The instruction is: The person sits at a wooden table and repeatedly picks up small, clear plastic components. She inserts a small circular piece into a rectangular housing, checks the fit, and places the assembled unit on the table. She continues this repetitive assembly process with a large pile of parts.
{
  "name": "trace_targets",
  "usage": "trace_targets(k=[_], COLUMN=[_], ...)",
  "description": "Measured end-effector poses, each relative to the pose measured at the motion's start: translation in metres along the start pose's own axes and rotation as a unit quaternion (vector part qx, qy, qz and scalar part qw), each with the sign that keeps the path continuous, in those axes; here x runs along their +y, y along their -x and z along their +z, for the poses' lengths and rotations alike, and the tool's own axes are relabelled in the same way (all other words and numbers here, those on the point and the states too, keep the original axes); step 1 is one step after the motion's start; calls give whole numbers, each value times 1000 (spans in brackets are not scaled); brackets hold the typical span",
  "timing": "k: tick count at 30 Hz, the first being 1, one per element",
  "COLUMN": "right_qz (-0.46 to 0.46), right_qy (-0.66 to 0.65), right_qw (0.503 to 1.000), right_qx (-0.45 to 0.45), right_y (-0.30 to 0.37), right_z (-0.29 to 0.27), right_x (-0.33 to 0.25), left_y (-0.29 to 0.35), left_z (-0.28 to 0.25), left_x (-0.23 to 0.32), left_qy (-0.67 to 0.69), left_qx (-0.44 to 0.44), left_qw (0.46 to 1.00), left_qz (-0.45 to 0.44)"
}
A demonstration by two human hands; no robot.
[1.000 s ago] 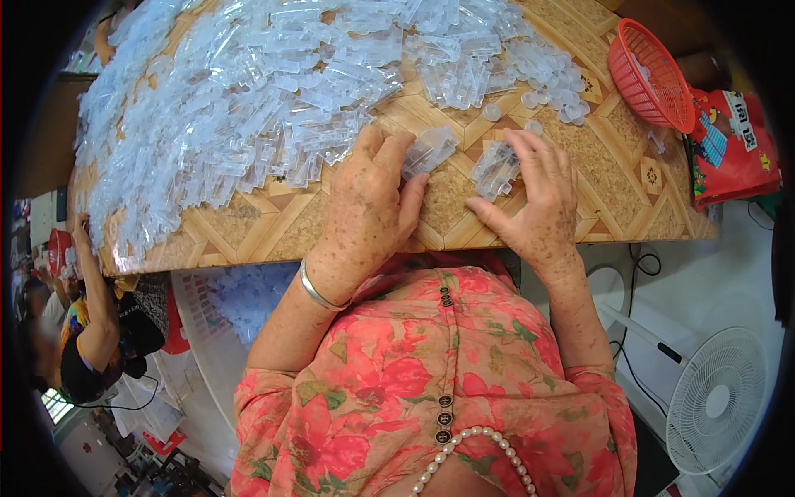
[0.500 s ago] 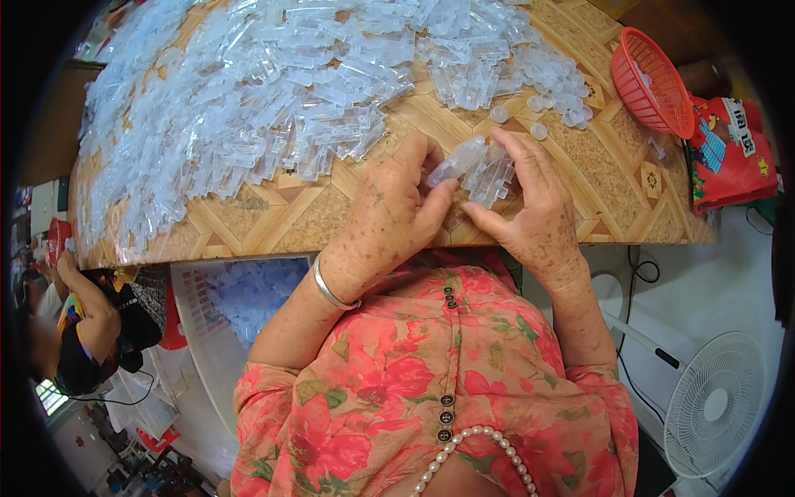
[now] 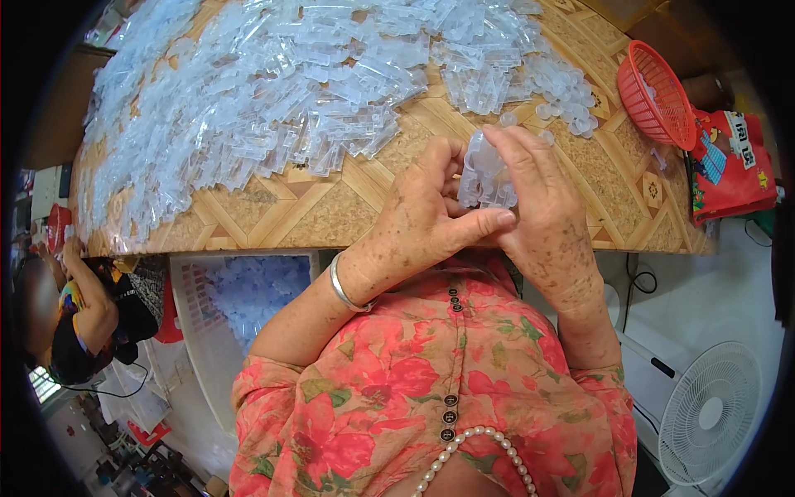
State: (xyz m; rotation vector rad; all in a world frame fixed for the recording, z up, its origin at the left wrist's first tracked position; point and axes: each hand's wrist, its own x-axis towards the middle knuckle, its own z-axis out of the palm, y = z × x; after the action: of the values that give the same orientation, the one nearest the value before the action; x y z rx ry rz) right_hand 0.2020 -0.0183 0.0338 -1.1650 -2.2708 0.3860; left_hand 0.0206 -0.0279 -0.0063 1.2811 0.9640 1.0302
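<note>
Above the near edge of the table, a small stack of clear plastic pieces [image 3: 478, 178] is held upright between my two hands. My left hand [image 3: 418, 203] has its fingers curled behind the stack, and its thumb reaches across toward my right palm. My right hand [image 3: 542, 195] wraps the stack from the other side, fingers over its top and right. Part of the stack is hidden by the fingers. Beyond my hands lies a big heap of similar clear, flat plastic pieces [image 3: 273, 108], with small round clear discs [image 3: 580, 116] beside it on the right.
A red plastic basket [image 3: 658, 99] and a red printed bag [image 3: 733, 161] stand at the table's right end. Below the edge, a white crate [image 3: 199, 331] holds bluish clear pieces [image 3: 257, 290]. A white fan [image 3: 710, 414] is at lower right. Another person [image 3: 87, 319] sits at left.
My hands have closed in on each other, and the plastic pieces, which lay slanted and fanned, are now upright and squared together. My left thumb has moved right, across below them.
</note>
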Motion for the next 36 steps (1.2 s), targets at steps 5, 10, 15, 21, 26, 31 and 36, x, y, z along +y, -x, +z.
trace_targets(k=[5,10,15,21,26,31,36], right_qz=[10,20,73,39,46,22,1], right_qy=[17,-75,-158,-122,-154,-166,-130], right_qw=[1000,996,983,989,986,985,989], right_qx=[-12,35,57,81,45,37,64], right_y=[-7,-6,0,2,2,2,1], right_z=[3,4,14,20,16,23,17], right_x=[-10,1,10,21,20,19,21], left_y=[-2,2,0,0,1,1,0], left_z=[-4,-1,-8,-4,-11,-9,-10], left_x=[14,8,0,-2,2,3,5], left_qy=[-143,141,178,186,343,294,271], left_qx=[-17,-21,-57,-58,-77,-33,-15], left_qw=[989,989,981,980,925,945,956], left_qz=[-43,-39,-60,-42,-140,-141,-108])
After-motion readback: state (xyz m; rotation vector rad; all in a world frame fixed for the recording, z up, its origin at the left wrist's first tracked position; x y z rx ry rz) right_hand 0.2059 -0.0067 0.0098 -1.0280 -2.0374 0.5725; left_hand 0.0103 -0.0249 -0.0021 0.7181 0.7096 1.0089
